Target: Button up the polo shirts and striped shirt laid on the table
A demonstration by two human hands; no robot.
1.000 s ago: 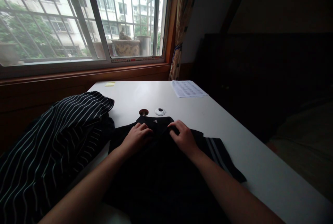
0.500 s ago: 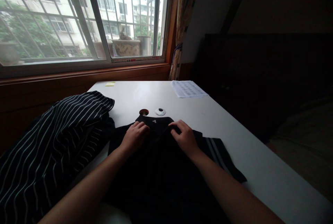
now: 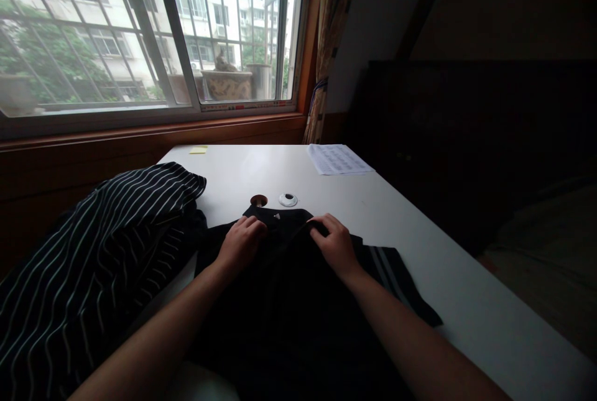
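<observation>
Firstly, striped cloth (image 3: 130,221): heaped down the left of the frame, black with white lines, untouched; looks soft and limp, its folds hiding any clear edge.

Left hand (image 3: 240,242): centre of frame, resting on the left side of the collar (image 3: 291,219). Fingers bent and lying close together against dark cloth; tips and thumb out of sight, so cannot tell whether they pinch.

Shirt (image 3: 275,320): black, spread on the white table (image 3: 228,174), from mid-frame to the lower edge, collar end uppermost. Too dark to make out weave or buttons. Judged light, floppy, hardly fragile; should sag and crease between two holds and slide readily over the smooth-looking top.

Collar hold: small pale tag (image 3: 277,216) shows inside. Probably firmer than the body, so the better grip, one side per hand; a light pinch ought to do.

Right hand (image 3: 333,242): just right of centre. Thumb and forefinger either side of a raised collar edge, seemingly pinching it; remaining fingers curled close behind.

Sleeve (image 3: 394,276): right of centre, lower half, two grey bands, lying flat. Likely a poor hold: loose, would let the body twist.
</observation>
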